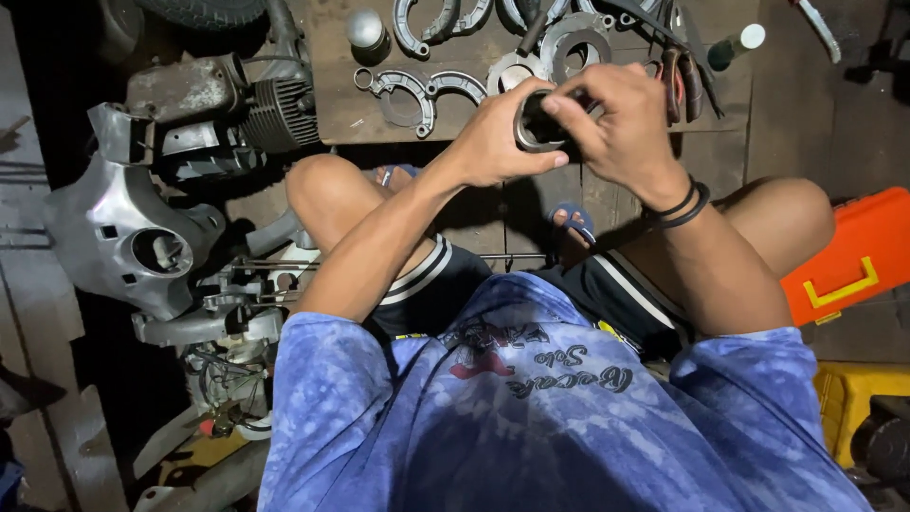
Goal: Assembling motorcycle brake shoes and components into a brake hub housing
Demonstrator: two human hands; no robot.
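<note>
I hold a short dark metal cylinder with a bright rim [536,123] up in front of me over my knees. My left hand [498,142] wraps around its left side with the thumb along the lower rim. From the right, my right hand [621,118] grips it, the fingers curled over its top edge and into the opening. Two dark bands sit on my right wrist [684,204].
A wooden board [351,104] on the floor carries curved metal brake shoes [412,90], round plates, a silver knob [365,28] and pliers [681,81]. A finned engine block [275,109] and grey casings [123,237] lie left. An orange toolbox [853,256] stands right.
</note>
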